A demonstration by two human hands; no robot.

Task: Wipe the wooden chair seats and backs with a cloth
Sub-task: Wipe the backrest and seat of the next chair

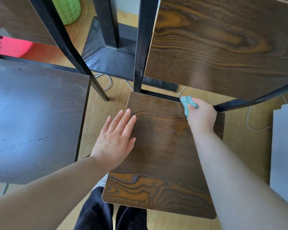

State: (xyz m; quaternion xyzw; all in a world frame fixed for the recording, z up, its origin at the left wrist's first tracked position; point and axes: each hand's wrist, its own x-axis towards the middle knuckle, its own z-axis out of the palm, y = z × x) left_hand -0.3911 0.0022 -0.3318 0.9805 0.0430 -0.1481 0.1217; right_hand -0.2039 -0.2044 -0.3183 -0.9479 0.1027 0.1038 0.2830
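Black table base [110, 62] beyond wooden seat [156, 146]

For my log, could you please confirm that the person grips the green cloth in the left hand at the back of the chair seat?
Not quite: the head view shows the right hand gripping the green cloth at the back of the chair seat; the left hand lies flat and holds nothing.

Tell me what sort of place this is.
Probably a café or dining room, though I can't be sure: a wooden chair seat and a similar second seat on black metal frames stand by a black pedestal table base on a wood-look floor.
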